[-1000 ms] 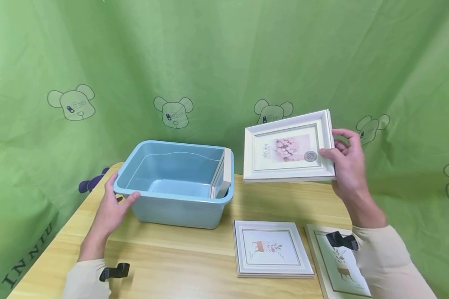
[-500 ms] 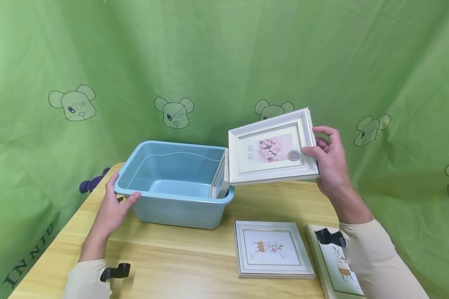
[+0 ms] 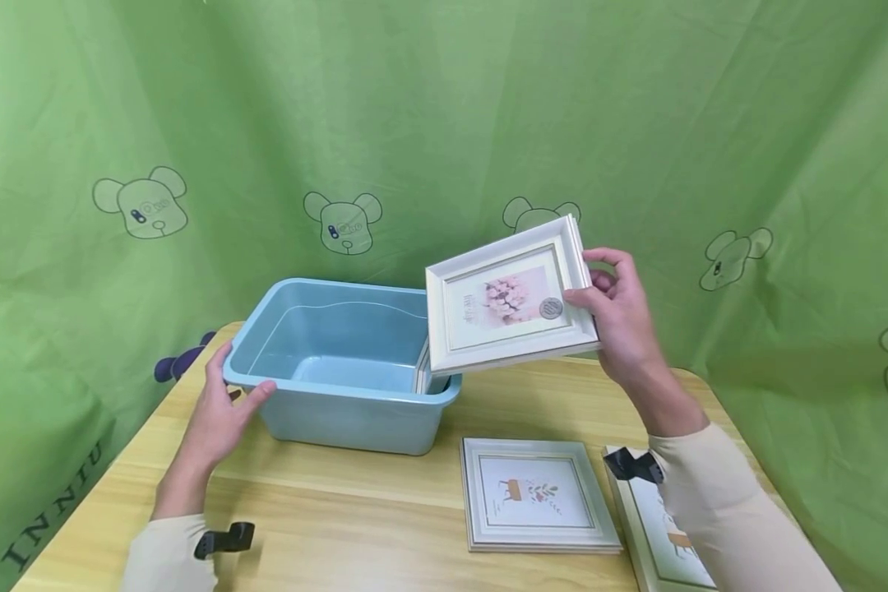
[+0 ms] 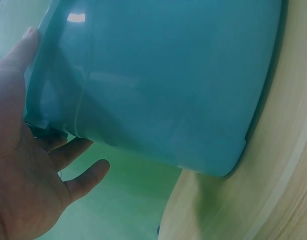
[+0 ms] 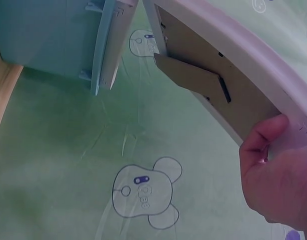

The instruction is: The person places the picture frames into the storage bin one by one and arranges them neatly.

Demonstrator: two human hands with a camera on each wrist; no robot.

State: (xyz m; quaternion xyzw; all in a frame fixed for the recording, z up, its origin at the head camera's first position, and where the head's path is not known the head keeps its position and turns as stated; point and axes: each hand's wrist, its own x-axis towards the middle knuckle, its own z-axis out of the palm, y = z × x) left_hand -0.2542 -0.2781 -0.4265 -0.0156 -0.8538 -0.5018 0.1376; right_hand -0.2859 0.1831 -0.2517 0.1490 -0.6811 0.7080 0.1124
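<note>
My right hand (image 3: 622, 308) grips the right edge of a white picture frame (image 3: 511, 296) with a pink flower print and a round silver sticker. Tilted, the frame hangs in the air and overlaps the right end of a light blue plastic basin (image 3: 355, 419). In the right wrist view its brown backing (image 5: 213, 75) shows, with the stand flap partly out. At the basin's left front corner my left hand (image 3: 218, 411) holds the rim, thumb on the near side. A second picture frame (image 3: 422, 374) leans inside the basin's right end, mostly hidden behind the held one.
Two more picture frames lie on the wooden table (image 3: 326, 510): a white one (image 3: 536, 493) with a plant print, and another (image 3: 669, 534) partly under the right forearm. A green curtain (image 3: 444, 123) with bear heads hangs behind the table.
My right hand has carried the picture frame leftward, from right of the basin to over its right end, tilting it somewhat more. The left hand and basin have stayed in place.
</note>
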